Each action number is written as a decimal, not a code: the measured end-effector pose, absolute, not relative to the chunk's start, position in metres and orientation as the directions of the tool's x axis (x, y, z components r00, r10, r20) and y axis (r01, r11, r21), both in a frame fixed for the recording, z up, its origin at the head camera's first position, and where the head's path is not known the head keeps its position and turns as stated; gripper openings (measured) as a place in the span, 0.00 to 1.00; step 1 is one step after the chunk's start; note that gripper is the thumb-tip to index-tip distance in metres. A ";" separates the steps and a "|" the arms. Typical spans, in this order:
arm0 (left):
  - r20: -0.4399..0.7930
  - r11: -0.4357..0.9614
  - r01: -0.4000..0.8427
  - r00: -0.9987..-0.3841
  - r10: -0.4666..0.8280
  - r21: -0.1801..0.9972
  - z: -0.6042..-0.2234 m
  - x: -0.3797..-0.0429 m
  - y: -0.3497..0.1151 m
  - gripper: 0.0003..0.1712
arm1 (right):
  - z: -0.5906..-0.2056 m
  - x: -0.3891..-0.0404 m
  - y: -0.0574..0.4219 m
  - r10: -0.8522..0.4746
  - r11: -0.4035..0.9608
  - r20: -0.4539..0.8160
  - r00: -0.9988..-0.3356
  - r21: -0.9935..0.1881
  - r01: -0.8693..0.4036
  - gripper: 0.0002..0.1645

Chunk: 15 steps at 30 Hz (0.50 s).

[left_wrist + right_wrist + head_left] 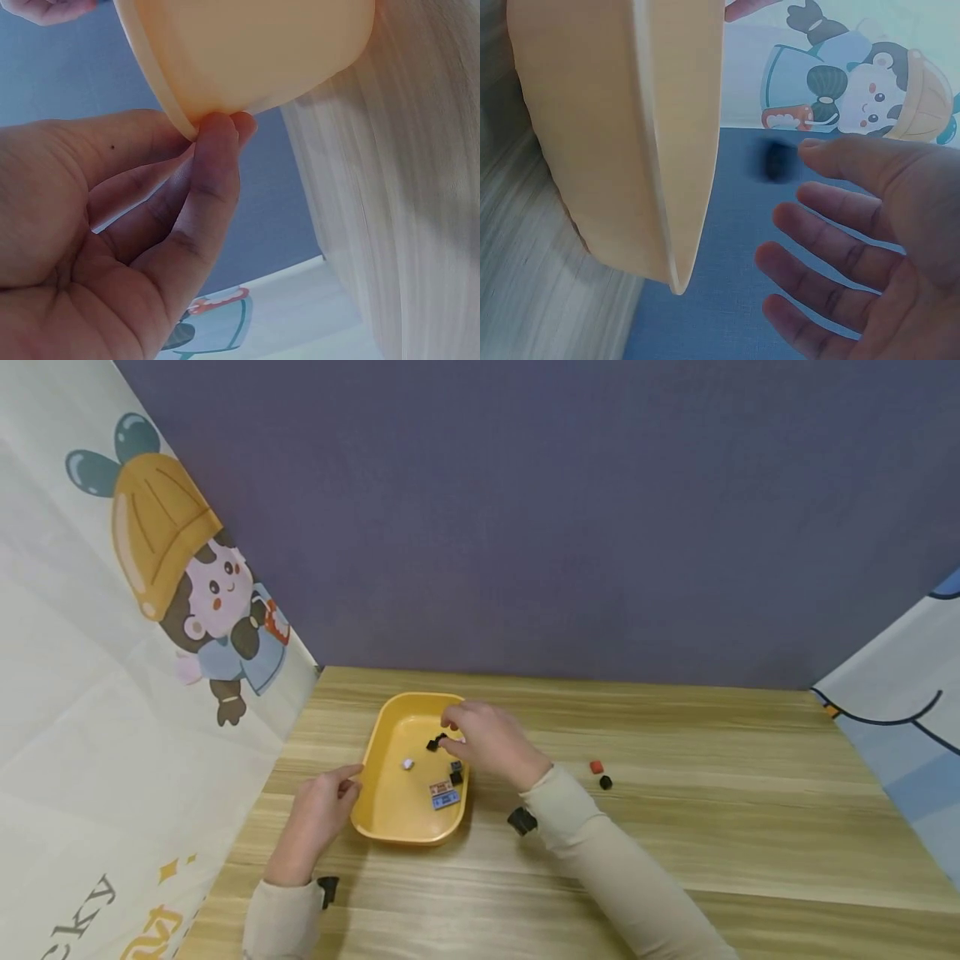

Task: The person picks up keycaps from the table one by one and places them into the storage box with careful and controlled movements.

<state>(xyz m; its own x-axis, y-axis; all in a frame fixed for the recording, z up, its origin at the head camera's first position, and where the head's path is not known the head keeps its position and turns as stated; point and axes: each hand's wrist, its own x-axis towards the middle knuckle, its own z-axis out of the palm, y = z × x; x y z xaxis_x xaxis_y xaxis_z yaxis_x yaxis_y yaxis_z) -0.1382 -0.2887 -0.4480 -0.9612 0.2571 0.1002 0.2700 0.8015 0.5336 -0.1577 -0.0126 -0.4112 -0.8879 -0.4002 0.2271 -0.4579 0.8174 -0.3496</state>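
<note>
A yellow plastic tray (393, 814) stands on the table. My left hand (318, 814) pinches its left rim between thumb and fingers, as the left wrist view shows. Over the tray's right side is my right hand (498, 745), its fingers spread apart. A blurred small black block (777, 160) hangs in the air just off the right thumb tip, out of the hand's hold. Inside the tray lie a small white block (408, 764), a black block (456, 777), a blue printed piece (446, 800) and a brownish printed piece (441, 788).
Right of the tray, a small red block (596, 767) and another black block (606, 782) lie on the wooden table (712, 827). A dark blue-grey panel (525, 527) rises behind the table. A cartoon-printed white sheet (75, 652) borders the left side.
</note>
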 end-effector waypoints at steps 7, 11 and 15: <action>0.086 0.802 0.252 -0.965 0.246 0.541 -0.448 -0.138 -0.288 0.17 | -0.412 -0.155 -0.008 -0.398 0.818 0.241 -0.885 -0.345 -0.461 0.13; 0.070 0.805 0.238 -0.968 0.239 0.543 -0.448 -0.138 -0.288 0.17 | -0.413 -0.151 0.000 -0.404 0.805 0.267 -0.875 -0.352 -0.478 0.12; 0.065 0.807 0.235 -0.969 0.239 0.542 -0.447 -0.138 -0.288 0.17 | -0.412 -0.141 0.014 -0.402 0.806 0.272 -0.874 -0.349 -0.479 0.11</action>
<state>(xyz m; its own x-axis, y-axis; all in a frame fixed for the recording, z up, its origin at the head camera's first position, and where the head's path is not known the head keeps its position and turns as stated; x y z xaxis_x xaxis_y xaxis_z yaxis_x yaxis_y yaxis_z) -0.1377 -0.2877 -0.4470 -0.9688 0.2390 0.0648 0.2353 0.8065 0.5424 -0.1407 0.0137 -0.4119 -0.8744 -0.4019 0.2719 -0.4788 0.8056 -0.3490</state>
